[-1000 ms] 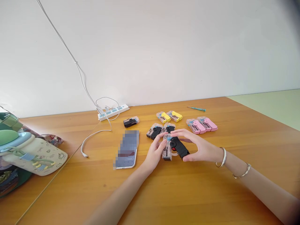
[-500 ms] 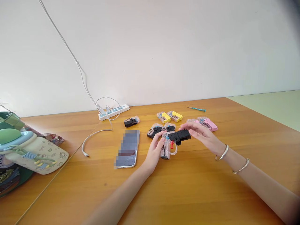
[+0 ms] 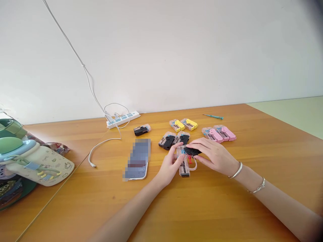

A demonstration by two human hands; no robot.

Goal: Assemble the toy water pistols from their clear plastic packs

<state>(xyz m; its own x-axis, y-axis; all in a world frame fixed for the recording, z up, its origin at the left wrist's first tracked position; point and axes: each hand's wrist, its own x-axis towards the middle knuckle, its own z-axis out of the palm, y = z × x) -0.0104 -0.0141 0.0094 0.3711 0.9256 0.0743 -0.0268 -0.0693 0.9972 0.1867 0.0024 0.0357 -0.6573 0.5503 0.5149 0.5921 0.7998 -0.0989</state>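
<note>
Head view: left hand (image 3: 169, 169) pinched clear handle of toy water gun (image 3: 185, 167) between thumb and fingers; right hand (image 3: 214, 154) gripped its black upper part. Toy water gun was between both hands, over wooden table (image 3: 176, 208), near folded black toys (image 3: 167, 141); phone (image 3: 137, 159) lay left, pink toys (image 3: 214, 135) right.

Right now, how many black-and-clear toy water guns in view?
4: the unfolded gun between left hand and right hand; two folded guns side by side just beyond; one gun farther left, near the power strip. Hands could hide others.
</note>
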